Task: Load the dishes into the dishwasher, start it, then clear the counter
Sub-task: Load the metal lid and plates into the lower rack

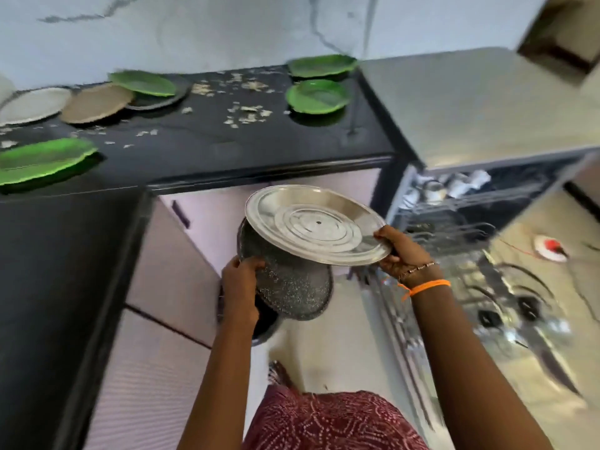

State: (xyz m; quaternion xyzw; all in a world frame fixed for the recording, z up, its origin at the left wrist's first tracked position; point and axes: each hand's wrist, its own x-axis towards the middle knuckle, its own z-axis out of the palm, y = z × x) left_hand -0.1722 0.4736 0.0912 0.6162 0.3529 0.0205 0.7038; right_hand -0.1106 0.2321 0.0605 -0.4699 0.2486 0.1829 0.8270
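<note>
My right hand (401, 251) grips the right rim of a steel plate (311, 222), held tilted with its underside up, in front of the counter edge. My left hand (240, 287) holds a dark speckled plate (289, 287) by its left edge, just below and behind the steel one. The dishwasher (487, 102) stands to the right with its door (519, 319) dropped open and its upper rack (454, 196) pulled out, holding pale cups. Several plates lie on the black counter (211, 141): green ones (316, 97), (321, 64), (42, 160), (143, 82), a brown one (95, 102) and a white one (32, 103).
Food crumbs (246, 113) are scattered over the counter's middle. Pink cabinet fronts (168, 287) run below the counter on the left. A red and white object (550, 248) lies on the floor past the open door. The image is motion-blurred.
</note>
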